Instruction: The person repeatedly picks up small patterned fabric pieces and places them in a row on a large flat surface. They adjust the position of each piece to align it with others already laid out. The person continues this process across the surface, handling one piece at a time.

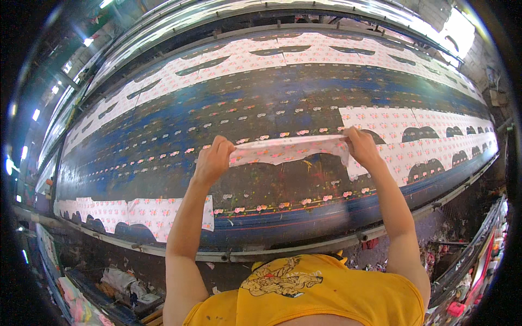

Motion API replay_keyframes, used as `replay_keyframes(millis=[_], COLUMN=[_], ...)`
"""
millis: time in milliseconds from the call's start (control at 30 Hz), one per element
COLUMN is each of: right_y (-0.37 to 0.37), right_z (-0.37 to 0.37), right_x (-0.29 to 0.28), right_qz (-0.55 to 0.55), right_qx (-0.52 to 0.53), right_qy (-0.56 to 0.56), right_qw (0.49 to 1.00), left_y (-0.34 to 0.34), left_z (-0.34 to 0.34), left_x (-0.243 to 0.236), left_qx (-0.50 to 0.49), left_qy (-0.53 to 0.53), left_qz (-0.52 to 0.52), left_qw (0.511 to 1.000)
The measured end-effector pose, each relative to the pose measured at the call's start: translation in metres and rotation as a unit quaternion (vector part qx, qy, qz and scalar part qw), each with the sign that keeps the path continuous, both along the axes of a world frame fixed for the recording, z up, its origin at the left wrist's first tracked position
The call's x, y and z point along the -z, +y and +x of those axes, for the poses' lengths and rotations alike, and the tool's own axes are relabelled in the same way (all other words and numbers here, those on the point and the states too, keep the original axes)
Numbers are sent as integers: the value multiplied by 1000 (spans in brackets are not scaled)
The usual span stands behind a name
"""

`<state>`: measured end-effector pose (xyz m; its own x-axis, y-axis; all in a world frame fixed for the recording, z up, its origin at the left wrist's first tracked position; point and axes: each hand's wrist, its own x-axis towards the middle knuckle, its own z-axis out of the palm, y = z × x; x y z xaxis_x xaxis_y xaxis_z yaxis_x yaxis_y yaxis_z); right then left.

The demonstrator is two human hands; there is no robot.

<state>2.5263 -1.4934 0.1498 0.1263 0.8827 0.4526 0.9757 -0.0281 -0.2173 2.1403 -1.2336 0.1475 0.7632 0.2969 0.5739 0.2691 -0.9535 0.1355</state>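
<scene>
A strip of white fabric with pink and orange flower prints (288, 150) is stretched between my two hands above the dark printing table (261, 187). My left hand (215, 158) pinches its left end, and my right hand (361, 146) grips its right end. The strip's lower edge hangs loose and curves. To the right, near my right hand, lie flower-printed fabric pieces (391, 121) with dark half-round cut-outs. Another such printed piece (157, 212) lies flat at the near left, partly behind my left forearm.
Rows of printed flower marks run across the table's dark and blue surface. A long row of printed fabric (293, 53) lies along its far side. A metal rail (261, 254) edges the near side. Fabric scraps (122, 282) lie heaped below at left, and more litter lies at right.
</scene>
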Motion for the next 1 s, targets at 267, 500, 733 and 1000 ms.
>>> replay_keyframes(millis=[267, 500, 733, 1000], right_y=[-101, -94, -42, -38], right_z=[-78, -95, -70, -67], right_x=[-50, 12, 112, 117], right_qz=[-3, -103, -163, -213], right_qx=[-31, -57, -64, 31], right_qy=[46, 64, 35, -11], right_qw=[998, 991, 984, 977], left_y=[-92, -105, -66, -56], left_z=[-90, -115, -96, -88], left_x=[-45, 42, 120, 124], left_qx=[23, -24, -18, -42], left_qy=[-1, 148, 224, 256], left_qz=[29, -28, -28, -46], left_qw=[999, 988, 974, 965])
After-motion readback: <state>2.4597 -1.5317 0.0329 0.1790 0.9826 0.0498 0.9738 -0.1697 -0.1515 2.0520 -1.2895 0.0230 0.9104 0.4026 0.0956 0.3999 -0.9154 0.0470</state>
